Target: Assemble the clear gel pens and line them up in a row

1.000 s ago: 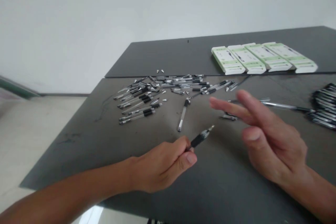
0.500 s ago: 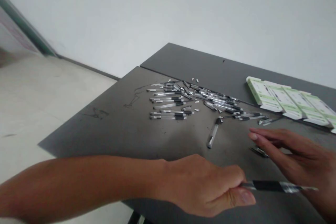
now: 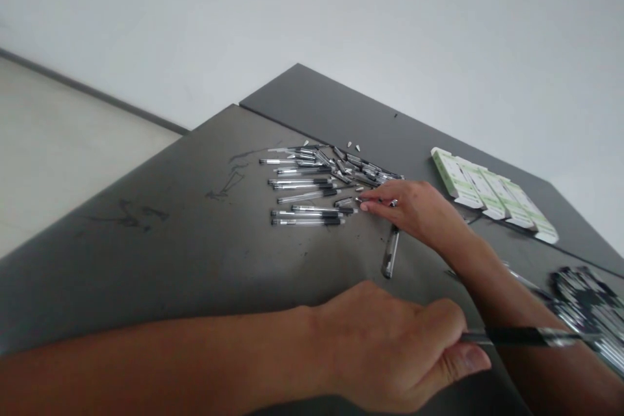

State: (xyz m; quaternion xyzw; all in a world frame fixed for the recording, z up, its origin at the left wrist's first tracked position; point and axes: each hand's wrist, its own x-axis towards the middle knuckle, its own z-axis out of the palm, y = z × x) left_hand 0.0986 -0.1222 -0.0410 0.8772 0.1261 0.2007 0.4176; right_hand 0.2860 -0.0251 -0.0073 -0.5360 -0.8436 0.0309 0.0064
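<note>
The left hand (image 3: pixel 394 351) is closed around a black-gripped gel pen (image 3: pixel 521 337), its tip pointing toward 3 o'clock. The right hand (image 3: pixel 414 208), fingers extended, reaches the 3 o'clock edge of the pile of gel pens (image 3: pixel 312 185) on the dark table (image 3: pixel 146 260); a loose pen (image 3: pixel 390 252) lies at its 6 o'clock.

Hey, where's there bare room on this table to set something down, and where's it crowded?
The widest free patch is the gray tabletop left of the loose pens, above the left forearm. Another lies on the rear tabletop, behind the pens, before the green-and-white boxes. Crowded: around the pens, under the right hand, and at the pen bundle.
</note>
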